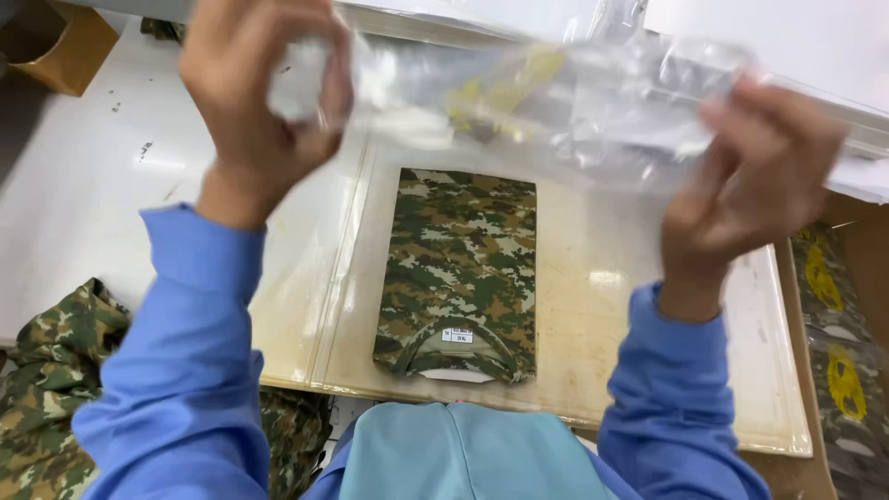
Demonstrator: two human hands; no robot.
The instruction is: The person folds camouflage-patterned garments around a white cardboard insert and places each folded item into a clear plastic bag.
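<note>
The white surface [83, 185] fills most of the view and carries a pale, stained board [611, 306] whose near edge runs just in front of the person's body and whose right edge stops short of a cardboard box [857, 278] holding bagged shirts [838, 370]. Both arms in blue sleeves [185, 352] rise from the bottom corners, forearms angled up and slightly inward, wrists bent so the backs of the hands face the camera. Between them, held up above the board, stretches a clear plastic bag [556, 102], crinkled and catching the light. The left hand [264, 88] has its grip closed on the bag's left end, fingers curled round a bunched fold. The right hand [750, 176] has its grip pinched shut on the right end, thumb and fingers pressed through the film. Below the bag, flat on the middle of the board, lies a folded camouflage shirt [458, 273], collar toward the person, edges squared, touched by neither hand. Bare board lies on either side of it, wider to the right than the left. A heap of loose camouflage shirts [46, 389] sits at the lower left, beside the left sleeve. A small brown box [60, 46] stands at the far left corner, well apart from the hands.
</note>
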